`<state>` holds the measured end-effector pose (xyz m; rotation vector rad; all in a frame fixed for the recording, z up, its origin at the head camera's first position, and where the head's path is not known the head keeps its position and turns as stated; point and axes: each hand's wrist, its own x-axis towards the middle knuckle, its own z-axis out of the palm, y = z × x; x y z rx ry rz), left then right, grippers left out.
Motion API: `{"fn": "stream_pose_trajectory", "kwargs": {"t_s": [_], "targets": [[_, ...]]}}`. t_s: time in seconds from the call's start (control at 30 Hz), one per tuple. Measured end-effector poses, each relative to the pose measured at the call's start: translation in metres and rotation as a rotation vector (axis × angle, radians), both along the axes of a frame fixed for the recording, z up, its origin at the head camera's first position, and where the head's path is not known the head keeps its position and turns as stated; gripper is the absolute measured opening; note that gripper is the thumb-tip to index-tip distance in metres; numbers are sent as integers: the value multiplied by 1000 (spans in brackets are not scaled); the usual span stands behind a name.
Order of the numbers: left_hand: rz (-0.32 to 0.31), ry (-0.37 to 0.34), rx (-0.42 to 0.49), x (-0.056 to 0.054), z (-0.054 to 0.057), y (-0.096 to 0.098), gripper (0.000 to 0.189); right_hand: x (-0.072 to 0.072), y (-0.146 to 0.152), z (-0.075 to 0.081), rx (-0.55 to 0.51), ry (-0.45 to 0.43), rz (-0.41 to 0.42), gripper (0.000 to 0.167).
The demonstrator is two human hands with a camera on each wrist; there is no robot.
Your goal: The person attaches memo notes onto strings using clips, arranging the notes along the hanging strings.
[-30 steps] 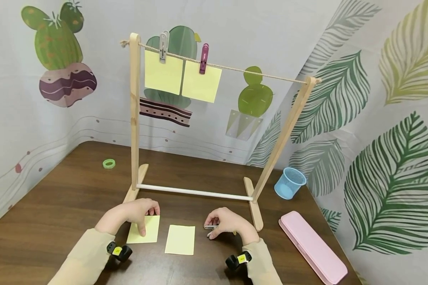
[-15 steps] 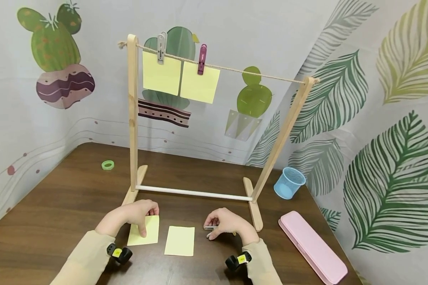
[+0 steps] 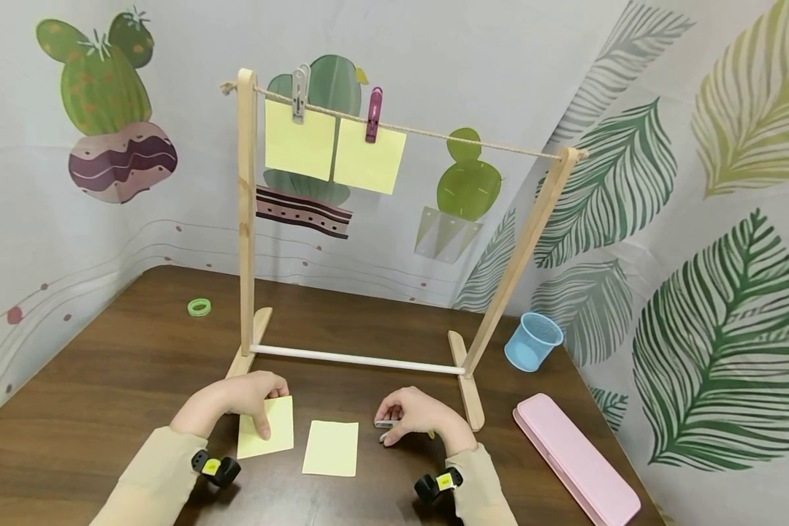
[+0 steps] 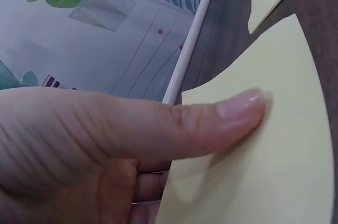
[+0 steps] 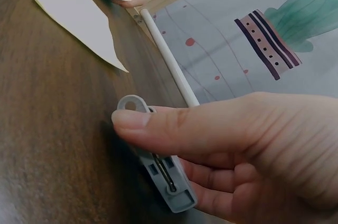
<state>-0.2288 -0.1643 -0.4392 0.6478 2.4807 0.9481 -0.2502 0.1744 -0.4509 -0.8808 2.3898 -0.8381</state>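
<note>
My left hand (image 3: 253, 400) pinches a yellow paper note (image 3: 275, 431), thumb across its face and fingers behind, near the rack's left foot. In the left wrist view the note (image 4: 285, 97) bends a little under the thumb. A second yellow note (image 3: 331, 448) lies on the table between the hands. My right hand (image 3: 421, 415) holds a grey clothespin (image 5: 171, 184) between thumb and fingers, just over the table. Two more notes hang on the rope, one under a grey clothespin (image 3: 299, 93), the other under a purple clothespin (image 3: 373, 115).
The wooden rack (image 3: 246, 219) stands behind the hands, with a white bar (image 3: 361, 359) low across it. At the right are a blue mesh cup (image 3: 532, 342) and a pink case (image 3: 575, 459). A green ring (image 3: 199, 307) lies back left.
The note in my left hand has turned slightly, and its lower edge has shifted right. My right hand with the clothespin stays nearly still. The head view has tilted a little.
</note>
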Motion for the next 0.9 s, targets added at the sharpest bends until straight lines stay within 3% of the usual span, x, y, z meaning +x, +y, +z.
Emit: {"fn": "stream_pose_trajectory", "kwargs": {"t_s": [0.23, 0.5, 0.67, 0.9], "targets": [[25, -27, 4, -1, 6, -4, 28, 0, 0, 1, 5, -3, 3, 26], [-46, 24, -21, -4, 6, -7, 10, 0, 0, 3, 2, -6, 14, 26], [-53, -7, 42, -8, 7, -8, 11, 0, 2, 3, -5, 1, 21, 26], [-95, 24, 45, -14, 13, -11, 16, -1, 4, 4, -18, 10, 22, 25]]}}
